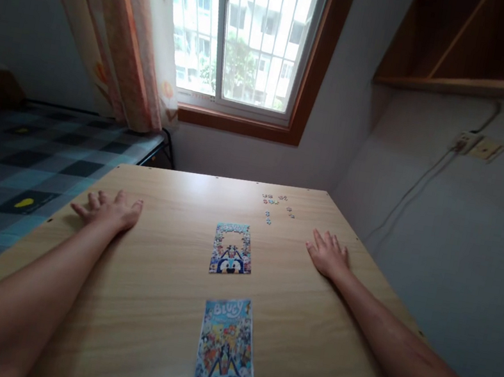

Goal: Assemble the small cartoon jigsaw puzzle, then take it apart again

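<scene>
My left hand (pixel 110 211) lies on the left side of the wooden table with its fingers spread and nothing in it. On the right side my right hand (pixel 328 254) also rests flat, fingers apart, holding nothing. Between them is a partly assembled jigsaw puzzle (pixel 232 262), with a gap in its upper middle where the table shows through. Several loose puzzle pieces (pixel 271 201) are scattered near the far edge, closer to my right hand. A printed reference picture (pixel 227 353) marked "Bluey" lies at the near edge, showing the same blue dog face as the puzzle.
The wooden table (pixel 154 301) stands by a window (pixel 253 39) with a patterned curtain (pixel 114 28). A bed with a checked cover (pixel 43 158) adjoins it on the left. On the right wall are a socket (pixel 478 147) with a cable and a wooden shelf (pixel 475 85).
</scene>
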Available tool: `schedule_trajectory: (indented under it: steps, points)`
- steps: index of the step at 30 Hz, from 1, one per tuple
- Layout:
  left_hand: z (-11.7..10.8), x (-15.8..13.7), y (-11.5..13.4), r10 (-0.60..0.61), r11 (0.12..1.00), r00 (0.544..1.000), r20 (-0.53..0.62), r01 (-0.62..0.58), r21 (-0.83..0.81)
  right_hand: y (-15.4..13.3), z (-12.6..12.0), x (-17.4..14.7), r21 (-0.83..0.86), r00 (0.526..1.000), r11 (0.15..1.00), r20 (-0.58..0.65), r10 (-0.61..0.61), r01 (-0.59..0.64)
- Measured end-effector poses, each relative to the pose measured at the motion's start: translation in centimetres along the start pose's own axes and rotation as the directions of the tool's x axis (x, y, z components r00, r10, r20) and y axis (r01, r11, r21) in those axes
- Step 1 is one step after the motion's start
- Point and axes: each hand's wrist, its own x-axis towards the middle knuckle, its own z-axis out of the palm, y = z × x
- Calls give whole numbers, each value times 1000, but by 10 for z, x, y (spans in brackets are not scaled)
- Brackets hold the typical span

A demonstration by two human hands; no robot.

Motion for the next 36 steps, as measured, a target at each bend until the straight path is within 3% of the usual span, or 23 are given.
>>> schedule_trajectory:
  steps: [3, 5, 10, 14, 22, 24, 26, 31, 33, 36]
  points:
    - [-2, 6, 2, -121, 992, 992, 35, 120, 26, -6, 1, 12, 9, 1000, 1000, -13, 11, -11]
    - [-3, 7, 5, -140, 990, 990, 35, 139, 30, -12, 0, 23, 21, 1000, 1000, -19, 20, -19]
    - [2, 10, 5, -154, 988, 988, -7, 154, 33, -38, -4, 51, 92, 994, 992, -62, 95, -89]
    - [7, 11, 1, -175, 984, 984, -44, 176, 25, -62, -5, 68, 162, 967, 976, -186, 174, -144]
    - [12, 15, -7, -130, 992, 987, -98, 128, -21, -79, -2, 78, 261, 928, 962, -332, 167, -79]
    - [11, 15, -8, -126, 992, 988, -93, 123, -36, -81, -4, 76, 297, 925, 955, -359, 122, -10]
    - [9, 14, -8, -126, 992, 989, -75, 124, -39, -86, -8, 73, 295, 917, 947, -400, 1, 127]
    - [3, 13, -7, -129, 991, 992, -13, 128, -41, -99, -10, 66, 187, 796, 839, -473, -378, 510]
    - [2, 14, -7, -125, 991, 992, 15, 126, -44, -102, -8, 65, 178, 771, 796, -438, -462, 579]
    - [1, 15, -7, -111, 992, 993, 45, 114, -50, -103, -3, 63, 187, 774, 777, -377, -508, 601]
